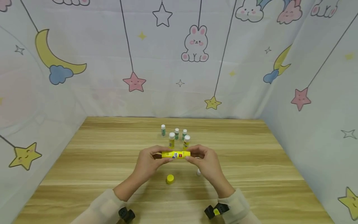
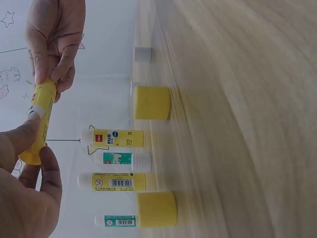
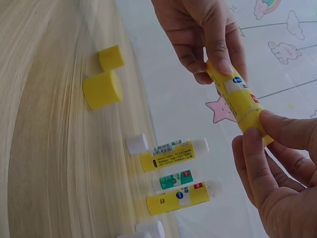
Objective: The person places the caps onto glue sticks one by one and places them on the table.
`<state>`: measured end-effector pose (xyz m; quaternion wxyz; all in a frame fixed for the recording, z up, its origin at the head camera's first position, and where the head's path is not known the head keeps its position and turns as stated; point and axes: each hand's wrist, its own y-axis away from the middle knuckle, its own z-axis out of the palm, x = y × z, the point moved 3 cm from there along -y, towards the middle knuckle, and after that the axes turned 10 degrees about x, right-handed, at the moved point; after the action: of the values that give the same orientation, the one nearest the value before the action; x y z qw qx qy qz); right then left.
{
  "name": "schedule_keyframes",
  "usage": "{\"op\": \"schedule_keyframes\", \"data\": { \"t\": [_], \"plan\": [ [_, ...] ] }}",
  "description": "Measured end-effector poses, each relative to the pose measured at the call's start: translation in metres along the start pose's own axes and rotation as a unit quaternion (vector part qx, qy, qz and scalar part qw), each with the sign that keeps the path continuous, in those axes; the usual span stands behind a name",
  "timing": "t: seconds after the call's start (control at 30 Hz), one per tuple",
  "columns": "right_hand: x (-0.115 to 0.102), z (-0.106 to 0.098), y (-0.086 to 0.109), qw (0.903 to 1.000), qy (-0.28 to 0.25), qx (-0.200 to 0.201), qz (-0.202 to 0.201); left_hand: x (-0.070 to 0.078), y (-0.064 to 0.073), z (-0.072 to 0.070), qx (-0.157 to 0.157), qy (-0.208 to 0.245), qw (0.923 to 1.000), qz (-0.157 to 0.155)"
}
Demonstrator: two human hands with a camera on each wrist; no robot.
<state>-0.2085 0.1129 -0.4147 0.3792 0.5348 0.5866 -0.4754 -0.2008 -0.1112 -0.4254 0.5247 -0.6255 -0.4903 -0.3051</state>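
Note:
A yellow glue stick (image 1: 176,155) is held level above the table between both hands. My left hand (image 1: 147,162) pinches its left end with thumb and fingers. My right hand (image 1: 208,162) pinches the opposite end, where a seam shows beside the fingers in the right wrist view. Just beyond the hands, two yellow glue sticks with white tops (image 1: 172,141) (image 1: 186,142) stand upright. Below the held stick, a yellow cap (image 1: 170,179) sits on the table; a second yellow cap (image 3: 111,58) shows in the right wrist view. A white cap (image 1: 199,172) is partly hidden by my right hand.
Three smaller green glue sticks with white tops (image 1: 163,130) (image 1: 176,134) (image 1: 184,134) stand farther back on the wood-grain table (image 1: 112,137). More white caps (image 3: 150,230) lie at the bottom of the right wrist view. Printed cloth walls (image 1: 106,62) enclose the table's back and sides.

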Motion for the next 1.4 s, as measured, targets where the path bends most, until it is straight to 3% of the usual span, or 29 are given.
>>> {"op": "schedule_keyframes", "data": {
  "t": [0.3,0.97,1.13,1.4],
  "plan": [
    [0.000,-0.013,-0.007,0.9999,0.010,0.001,-0.007,0.000,-0.003,0.000,0.006,0.028,0.9994,-0.016],
    [0.005,-0.057,-0.025,0.9953,0.085,0.031,-0.035,-0.008,-0.007,-0.007,0.019,-0.022,0.9991,-0.031],
    [0.008,-0.071,-0.033,0.9904,0.117,0.035,-0.065,-0.011,-0.010,-0.008,0.028,-0.038,0.9981,-0.039],
    [0.011,-0.095,-0.047,0.9742,0.191,0.054,-0.108,-0.013,-0.015,-0.008,0.030,-0.055,0.9971,-0.044]
  ]
}}
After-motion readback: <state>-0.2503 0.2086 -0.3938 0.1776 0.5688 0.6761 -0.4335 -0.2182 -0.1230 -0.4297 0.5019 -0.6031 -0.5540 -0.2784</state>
